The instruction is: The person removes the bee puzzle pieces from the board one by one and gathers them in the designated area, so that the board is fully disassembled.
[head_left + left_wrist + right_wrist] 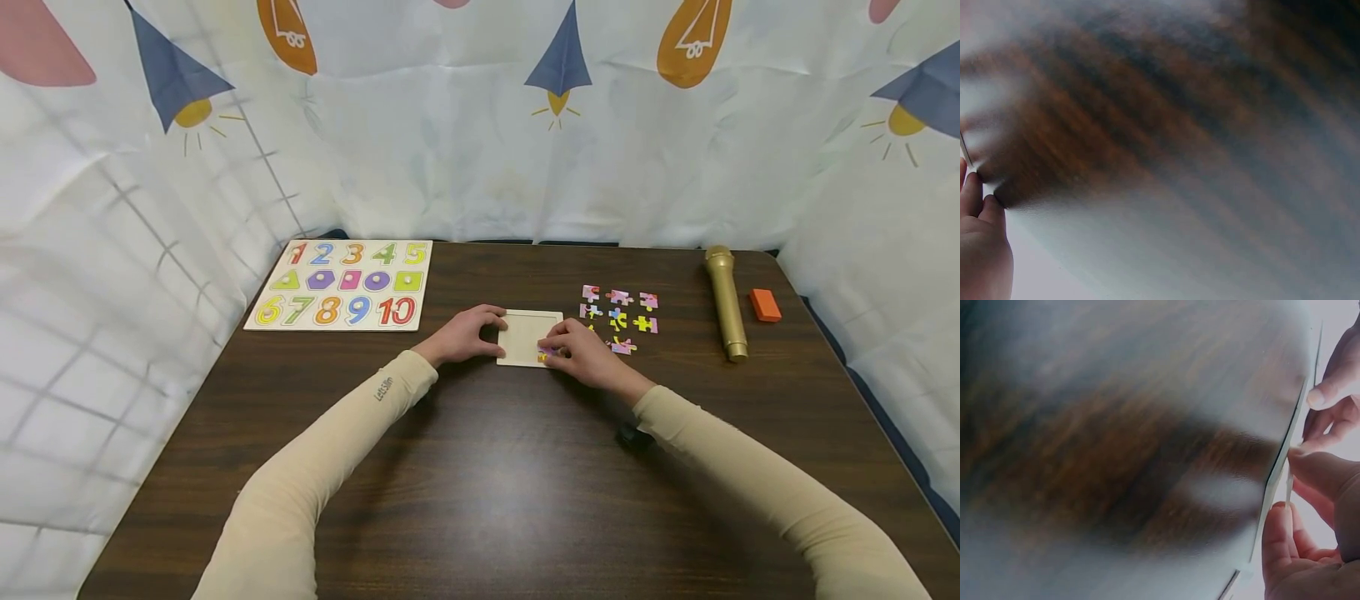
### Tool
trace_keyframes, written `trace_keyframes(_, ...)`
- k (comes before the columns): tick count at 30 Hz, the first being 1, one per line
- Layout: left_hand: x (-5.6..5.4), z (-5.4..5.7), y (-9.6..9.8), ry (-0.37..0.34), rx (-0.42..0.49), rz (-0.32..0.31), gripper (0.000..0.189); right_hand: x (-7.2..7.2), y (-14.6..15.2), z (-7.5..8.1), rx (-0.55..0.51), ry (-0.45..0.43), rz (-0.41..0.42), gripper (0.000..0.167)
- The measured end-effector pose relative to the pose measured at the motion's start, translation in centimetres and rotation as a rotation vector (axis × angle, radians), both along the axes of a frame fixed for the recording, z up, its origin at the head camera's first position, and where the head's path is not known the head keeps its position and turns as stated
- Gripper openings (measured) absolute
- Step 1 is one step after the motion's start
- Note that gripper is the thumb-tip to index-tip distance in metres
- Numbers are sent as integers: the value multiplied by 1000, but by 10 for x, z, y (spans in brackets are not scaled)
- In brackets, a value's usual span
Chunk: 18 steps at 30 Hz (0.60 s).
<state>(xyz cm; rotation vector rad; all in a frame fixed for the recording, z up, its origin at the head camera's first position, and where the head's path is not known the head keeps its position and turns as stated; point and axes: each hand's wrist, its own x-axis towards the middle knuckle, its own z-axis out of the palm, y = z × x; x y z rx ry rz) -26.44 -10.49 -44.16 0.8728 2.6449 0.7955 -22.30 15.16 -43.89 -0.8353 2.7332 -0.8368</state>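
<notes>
A square, pale wooden puzzle tray point(519, 337) lies flat on the table between the two hands. My left hand point(468, 335) holds the tray by its left side, thumb near the lower corner and fingers near the upper one. In the left wrist view only part of that hand point(984, 250) shows. Over the tray's lower right corner, my right hand point(581, 354) pinches a small colourful jigsaw piece point(543, 356), partly hidden by the fingers. In the right wrist view a thin piece point(1289, 487) shows edge-on between thumb and fingers of the right hand point(1316, 550).
Several loose jigsaw pieces point(618, 318) lie right of the tray. A number-and-shape board point(352, 323) is at the back left. Toward the right are a gold microphone-shaped object point(726, 304) and an orange block point(765, 305). A printed curtain point(465, 150) hangs behind the table point(487, 483).
</notes>
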Motion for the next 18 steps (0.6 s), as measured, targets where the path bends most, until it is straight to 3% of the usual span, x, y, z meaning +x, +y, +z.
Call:
trace_keyframes(9,0,-1,0,1,-1,1,48,0,-2,4,21,-24,-8,30)
trace_keyframes(18,1,2,0,-4,-2,2,46,1,-3,5,22,51,28,26)
